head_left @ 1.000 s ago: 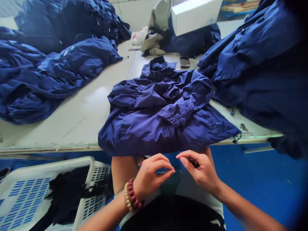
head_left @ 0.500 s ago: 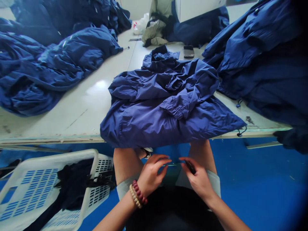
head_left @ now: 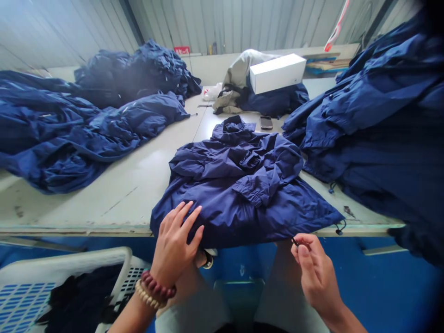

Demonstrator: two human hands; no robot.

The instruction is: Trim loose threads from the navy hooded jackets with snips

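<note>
Corrugated metal wall (head_left: 222, 23) behind a long pale work table (head_left: 114, 199), with heaps of navy jackets (head_left: 367, 125) on both sides. At the near table edge, a crumpled navy nylon jacket (head_left: 239, 189), laid flat. Left hand (head_left: 173, 245) wide open, fingers spread on the jacket's near edge, beaded bracelets (head_left: 151, 289) at the wrist. Right hand (head_left: 314, 268) narrow, pinching a small dark bit (head_left: 295, 241) just at the hem, too small to identify

The left hand (head_left: 175, 245) lies back upward, its fingers spread wide, while the right hand (head_left: 317, 273) stands bent at the wrist (thumb and forefinger pinched close together), lower and farther right.
</note>
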